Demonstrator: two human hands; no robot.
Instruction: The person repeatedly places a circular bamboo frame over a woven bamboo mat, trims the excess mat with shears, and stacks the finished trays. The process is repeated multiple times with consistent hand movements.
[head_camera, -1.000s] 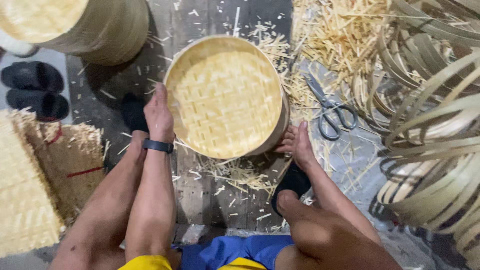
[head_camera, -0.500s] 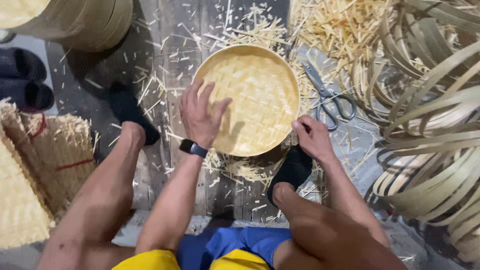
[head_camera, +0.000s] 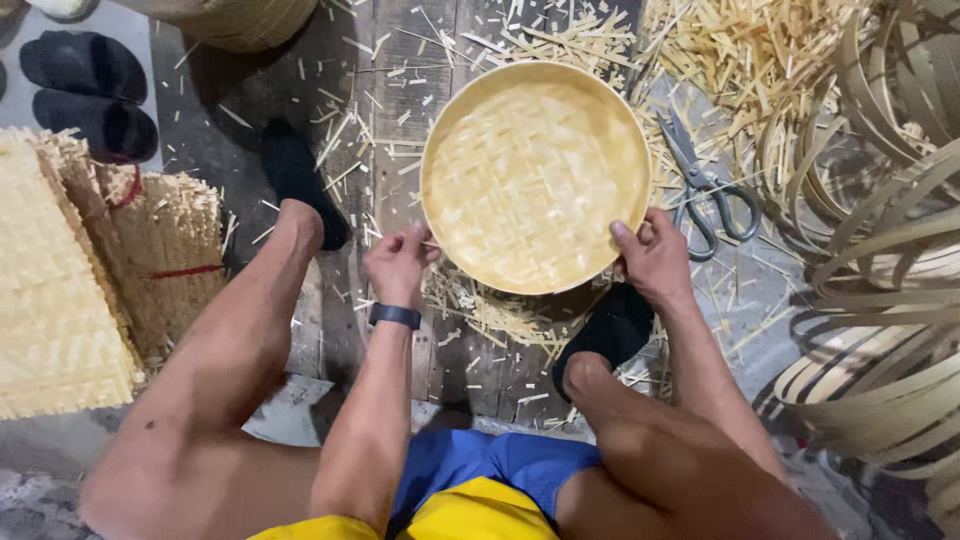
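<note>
A round, shallow woven basket (head_camera: 536, 177) of pale bamboo stands tilted on a dark plank floor (head_camera: 400, 60), its plaited face turned up toward the camera and ringed by a smooth bent rim. The weave is a flat, criss-cross lattice of thin strips, slightly blurred. The left hand (head_camera: 398, 262) is at the basket's lower left edge, fingers curled in and pinching the rim or a strip there; which of the two cannot be told. A dark band (head_camera: 395, 316) circles that wrist. The right hand (head_camera: 652, 257) grips the lower right rim, thumb laid over the front and fingers wrapped behind. Short straw-coloured offcuts (head_camera: 500, 318) litter the floor under and around the basket. Metal scissors (head_camera: 705, 187) lie just beside it on the right, blades closed. Long, curved bamboo hoops (head_camera: 880, 300) pile up at the far right, and stacked woven mats (head_camera: 60, 290) sit at the left, near a pair of black sandals (head_camera: 85, 95).
</note>
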